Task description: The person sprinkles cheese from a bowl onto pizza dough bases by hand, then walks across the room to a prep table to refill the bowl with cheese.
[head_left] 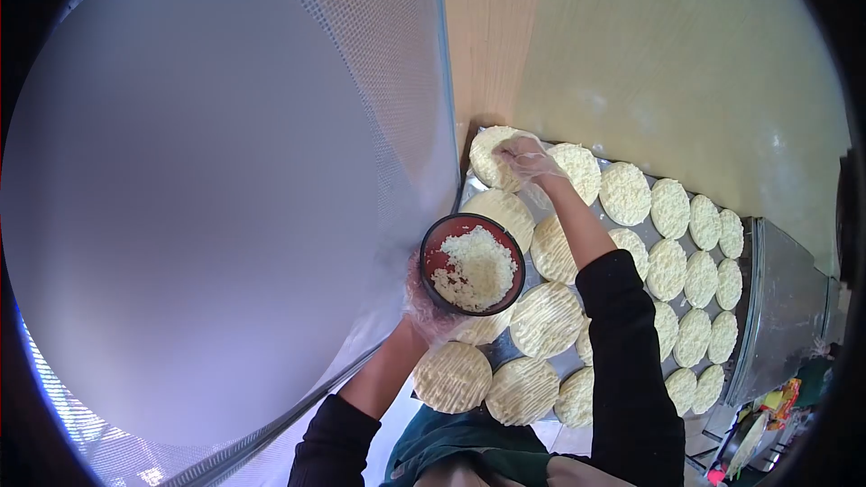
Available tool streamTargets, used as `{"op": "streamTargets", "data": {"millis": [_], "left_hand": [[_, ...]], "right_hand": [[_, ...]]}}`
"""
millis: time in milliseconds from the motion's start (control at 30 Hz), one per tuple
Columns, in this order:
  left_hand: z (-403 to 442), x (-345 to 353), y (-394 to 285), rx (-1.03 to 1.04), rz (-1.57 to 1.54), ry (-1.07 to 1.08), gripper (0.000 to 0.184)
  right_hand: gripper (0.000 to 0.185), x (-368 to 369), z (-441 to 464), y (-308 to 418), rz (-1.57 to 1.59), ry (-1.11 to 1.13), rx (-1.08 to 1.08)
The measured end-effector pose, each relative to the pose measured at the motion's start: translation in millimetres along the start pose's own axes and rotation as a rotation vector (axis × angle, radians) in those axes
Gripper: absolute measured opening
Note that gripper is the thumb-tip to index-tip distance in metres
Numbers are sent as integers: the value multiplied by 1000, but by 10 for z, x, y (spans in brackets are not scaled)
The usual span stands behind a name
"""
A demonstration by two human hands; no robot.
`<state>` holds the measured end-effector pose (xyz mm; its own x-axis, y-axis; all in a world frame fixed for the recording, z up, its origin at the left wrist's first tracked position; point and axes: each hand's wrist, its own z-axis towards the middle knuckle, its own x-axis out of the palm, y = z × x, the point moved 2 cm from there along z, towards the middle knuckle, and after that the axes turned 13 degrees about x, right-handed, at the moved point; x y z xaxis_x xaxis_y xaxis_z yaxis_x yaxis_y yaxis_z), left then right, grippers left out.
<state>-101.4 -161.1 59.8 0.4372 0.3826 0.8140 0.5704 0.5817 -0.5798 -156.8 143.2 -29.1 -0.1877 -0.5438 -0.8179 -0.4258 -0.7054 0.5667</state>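
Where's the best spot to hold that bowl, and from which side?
Probably the outside of the bowl, from the picture's lower left, where the left hand holds it. Its round open mouth faces the camera, with white crumbs inside, so an outside grip should keep clear of them.

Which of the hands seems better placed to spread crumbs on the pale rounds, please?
Probably the right hand: it is over a corner round, while the left hand holds the bowl of crumbs.

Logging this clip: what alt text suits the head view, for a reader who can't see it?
The clear-gloved left hand holds a red bowl of white crumbs; the gloved right hand is over a pale corner disc, among rows of similar discs.
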Motion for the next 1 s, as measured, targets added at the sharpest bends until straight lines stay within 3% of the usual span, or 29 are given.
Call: {"op": "streamTargets", "data": {"millis": [67,133,267,333,400,467,533,567,633,667,733,767,867,1000], "left_hand": [[33,-39,6,-130,-37,-83,67],[56,-186,117,-386,-514,-320,70],[34,-260,145,-404,-476,-277,72],[15,-218,115,-426,-426,-334,71],[3,-219,112,-438,-441,-329,70],[-41,-212,125,-456,-457,-313,68],[-210,-221,166,-441,-328,-230,66],[-258,-173,177,-437,-471,-187,64],[-381,-100,174,-462,-447,-139,64],[-417,-61,172,-476,-419,-104,64],[-491,-4,207,-514,-399,-176,65],[-526,14,212,-540,-373,-265,66],[-577,11,197,-539,-337,-241,68],[-628,104,171,-588,-300,-215,68]], "right_hand": [[18,90,60,40,-86,-53,-91],[19,93,54,122,-32,-148,-56],[17,-179,-169,412,-50,-161,-34],[15,-440,-544,776,415,64,14],[27,-567,-987,1058,621,455,-110],[34,-589,-1440,1388,277,556,-255],[34,-304,-1886,1546,-180,377,-401],[34,-125,-2087,1434,-191,363,-392],[24,151,-2427,1185,-58,-126,-794],[24,204,-2520,1138,-71,-136,-787],[33,139,-2651,1235,87,89,-570],[34,21,-2687,1321,-66,437,-288],[37,-218,-2815,1624,154,618,-167],[39,-214,-3044,1630,313,500,-115]]}}
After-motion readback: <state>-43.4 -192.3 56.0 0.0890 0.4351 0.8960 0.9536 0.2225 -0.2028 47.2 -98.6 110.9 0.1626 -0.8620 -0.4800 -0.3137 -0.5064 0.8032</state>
